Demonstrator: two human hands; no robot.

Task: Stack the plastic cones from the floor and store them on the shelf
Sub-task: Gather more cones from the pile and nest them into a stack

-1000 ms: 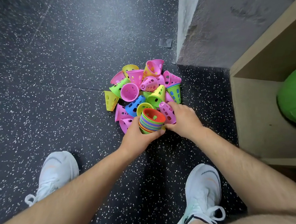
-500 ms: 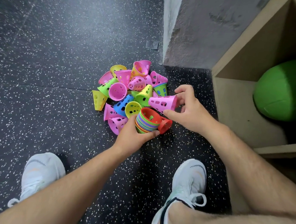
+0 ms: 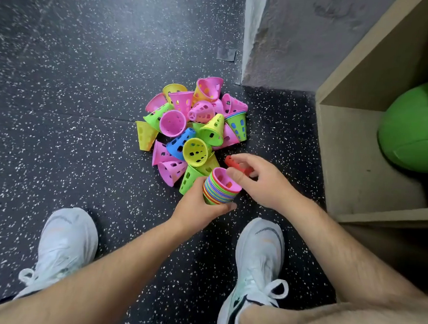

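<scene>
A heap of loose plastic cones [image 3: 192,125], pink, yellow, green and blue with holes in their sides, lies on the black speckled floor. My left hand [image 3: 200,206] grips a nested stack of cones [image 3: 220,189] held mouth up, with a pink cone as its innermost layer. My right hand [image 3: 259,182] hovers just right of the stack's rim, its fingers curled over a red cone [image 3: 235,163] lying on the floor. Whether the fingers grip that red cone is unclear. The wooden shelf [image 3: 353,158] opens at the right.
A green ball [image 3: 415,129] sits inside the shelf's bottom compartment. A grey wall corner [image 3: 278,40] stands behind the heap. My two white shoes [image 3: 67,243] [image 3: 257,259] rest on the floor on either side of my arms. A small dark patch [image 3: 225,54] lies near the wall.
My right hand lifted a pink cone from the heap and it now sits inside the stack. The hand has since come down over the red cone beside the stack.
</scene>
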